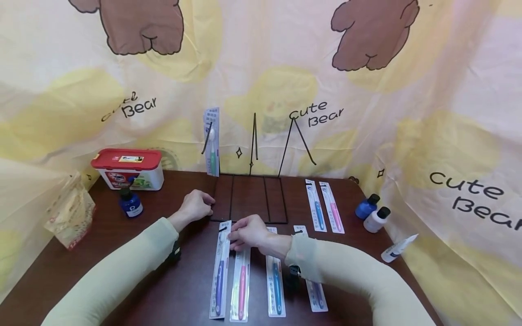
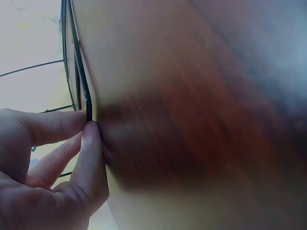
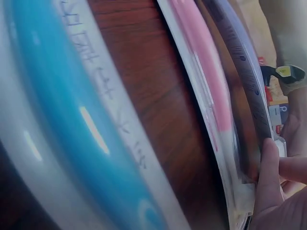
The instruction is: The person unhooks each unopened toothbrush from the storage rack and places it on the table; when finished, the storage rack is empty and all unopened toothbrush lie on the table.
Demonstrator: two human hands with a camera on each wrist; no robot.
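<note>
My left hand [image 1: 193, 206] pinches the left side of a black wire rack [image 2: 86, 91] between thumb and fingertips. The rack stands at the back of the table, with prongs rising against the cloth. A green toothbrush in its blister pack [image 1: 212, 158] hangs on the rack's left prong. In front, my right hand [image 1: 253, 233] pinches the upper right edge of a packaged purple toothbrush [image 1: 220, 280]; in the right wrist view its pack stands raised above its neighbour. Beside it lies a packaged pink toothbrush [image 1: 242, 290], its top hidden under the hand.
A packaged teal toothbrush [image 1: 277, 290] and a bluish one [image 1: 317, 296] lie under the right forearm. Blue and pink packs [image 1: 333, 208] lie behind. Small bottles [image 1: 376, 220] and a white tube [image 1: 398, 249] stand right; a red-lidded tub [image 1: 130, 167], blue bottle [image 1: 131, 203] and bag [image 1: 71, 213] left.
</note>
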